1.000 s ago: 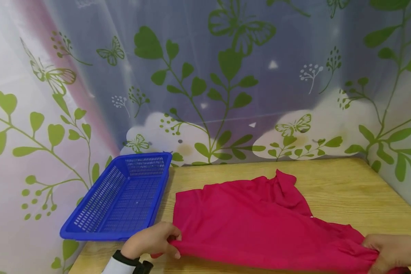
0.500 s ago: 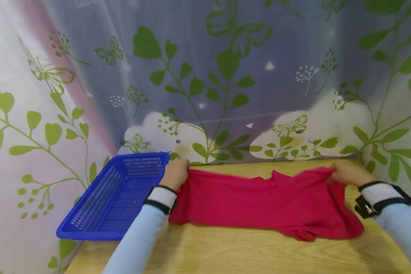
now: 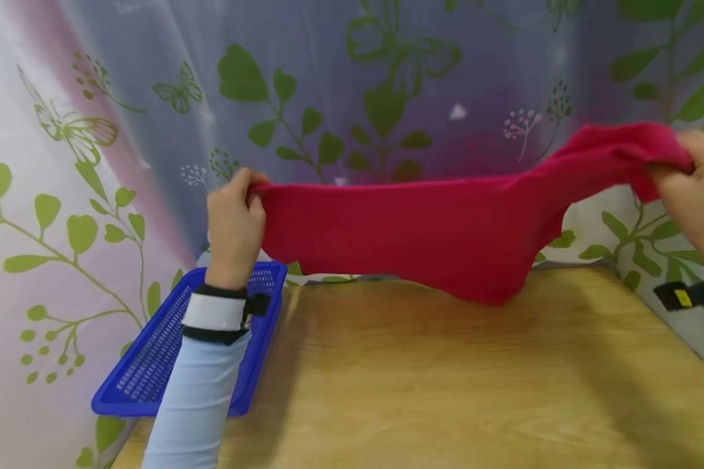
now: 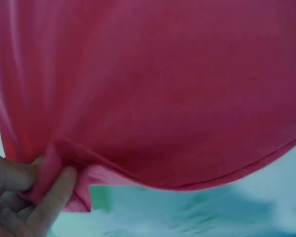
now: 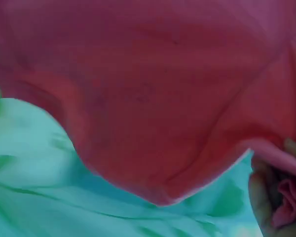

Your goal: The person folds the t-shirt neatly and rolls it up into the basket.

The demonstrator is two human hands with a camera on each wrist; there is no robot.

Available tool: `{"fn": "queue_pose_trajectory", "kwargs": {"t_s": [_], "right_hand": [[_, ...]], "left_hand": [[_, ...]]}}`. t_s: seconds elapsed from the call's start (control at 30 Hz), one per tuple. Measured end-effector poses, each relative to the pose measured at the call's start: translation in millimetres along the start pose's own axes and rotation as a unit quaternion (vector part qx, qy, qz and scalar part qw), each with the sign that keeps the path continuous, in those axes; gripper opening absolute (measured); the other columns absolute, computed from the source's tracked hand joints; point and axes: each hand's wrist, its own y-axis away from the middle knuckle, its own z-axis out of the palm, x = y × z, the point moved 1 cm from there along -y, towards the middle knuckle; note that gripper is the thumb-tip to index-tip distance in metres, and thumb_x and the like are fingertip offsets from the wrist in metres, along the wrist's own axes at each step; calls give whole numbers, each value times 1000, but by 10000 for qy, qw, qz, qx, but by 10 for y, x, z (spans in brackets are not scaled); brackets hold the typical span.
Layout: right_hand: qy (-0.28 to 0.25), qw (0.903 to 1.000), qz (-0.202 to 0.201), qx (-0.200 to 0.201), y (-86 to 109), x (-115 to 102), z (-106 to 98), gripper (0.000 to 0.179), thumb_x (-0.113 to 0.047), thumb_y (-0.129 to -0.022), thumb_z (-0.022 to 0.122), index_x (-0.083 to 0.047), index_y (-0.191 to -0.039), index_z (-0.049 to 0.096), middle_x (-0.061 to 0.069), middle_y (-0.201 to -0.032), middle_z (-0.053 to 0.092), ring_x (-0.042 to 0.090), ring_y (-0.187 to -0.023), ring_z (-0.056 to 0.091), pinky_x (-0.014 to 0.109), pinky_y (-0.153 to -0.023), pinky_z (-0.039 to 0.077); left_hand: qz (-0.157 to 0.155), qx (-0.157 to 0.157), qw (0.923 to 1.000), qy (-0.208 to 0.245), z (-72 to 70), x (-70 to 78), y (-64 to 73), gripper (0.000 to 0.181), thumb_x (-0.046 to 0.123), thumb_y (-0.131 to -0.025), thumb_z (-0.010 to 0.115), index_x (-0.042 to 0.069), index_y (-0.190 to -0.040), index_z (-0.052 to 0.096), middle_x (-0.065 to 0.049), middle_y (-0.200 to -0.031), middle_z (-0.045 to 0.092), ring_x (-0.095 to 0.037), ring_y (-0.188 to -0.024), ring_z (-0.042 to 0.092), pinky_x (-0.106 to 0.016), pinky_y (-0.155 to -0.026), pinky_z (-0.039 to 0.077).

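A red T-shirt [image 3: 410,228] hangs stretched in the air between both hands, above the table in the head view. My left hand [image 3: 233,228] pinches one end of it over the basket's far part. At the right edge, my right hand [image 3: 697,195] grips the other end, bunched and held higher. In the left wrist view, the left fingers [image 4: 54,200] clasp a folded corner of the shirt [image 4: 153,98]. The right wrist view shows the right hand [image 5: 261,192] with crumpled fabric inside its curled fingers, and the shirt [image 5: 138,113] drooping to a point.
A blue plastic basket [image 3: 96,404] stands at the table's left, partly covered by the left forearm. The wooden table [image 3: 422,371] lies below the shirt. Behind and at the sides hangs a curtain [image 3: 305,78] printed with green leaves and butterflies.
The shirt, which was lying on the table, has been swung up and away off it. Both hands have risen from the near edge with its ends in their grip.
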Motion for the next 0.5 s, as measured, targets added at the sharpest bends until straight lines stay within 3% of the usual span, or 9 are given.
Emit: {"fn": "queue_pose_trajectory", "kwargs": {"t_s": [0.1,0.17,0.27,0.4,0.5], "right_hand": [[436,9884,-654,-1300,511,348,139,6,-3,-81,61,3,-79,63,-4,-68,56,2,-49,35,18,-40,28],[705,9688,-1014,-2149,895,603,310,5,2,-75,65,2,-79,63,7,-69,55,6,-51,38,21,-42,31],[759,9384,-1460,-3038,1434,918,590,15,0,-65,73,-5,-76,64,1,-71,54,8,-61,44,24,-52,35],[289,8900,-1361,-4342,1969,1110,776,22,-16,-67,78,-8,-83,65,-2,-83,60,5,-72,54,25,-62,44],[-315,8615,-988,-4971,2186,1136,786,23,-24,-74,75,-10,-88,63,-6,-83,59,-3,-74,49,21,-61,41]], "left_hand": [[-47,-626,9979,-158,223,-176,522,23,-8,-79,50,3,-90,68,-16,-83,69,-31,-73,62,-41,-63,47],[-151,-1196,9921,-342,433,-313,913,22,-8,-76,55,4,-89,68,-15,-83,69,-30,-77,63,-42,-66,48],[-295,-2105,9753,-606,686,-475,1468,20,-8,-75,60,7,-86,68,-11,-82,68,-27,-79,64,-40,-67,50],[4,-3112,9457,-942,839,-675,2037,18,-8,-70,64,9,-76,65,-4,-73,65,-19,-72,63,-32,-61,49],[295,-3480,9300,-1146,827,-808,2301,18,-7,-65,66,10,-70,62,-2,-69,61,-18,-68,62,-30,-59,47]]}}
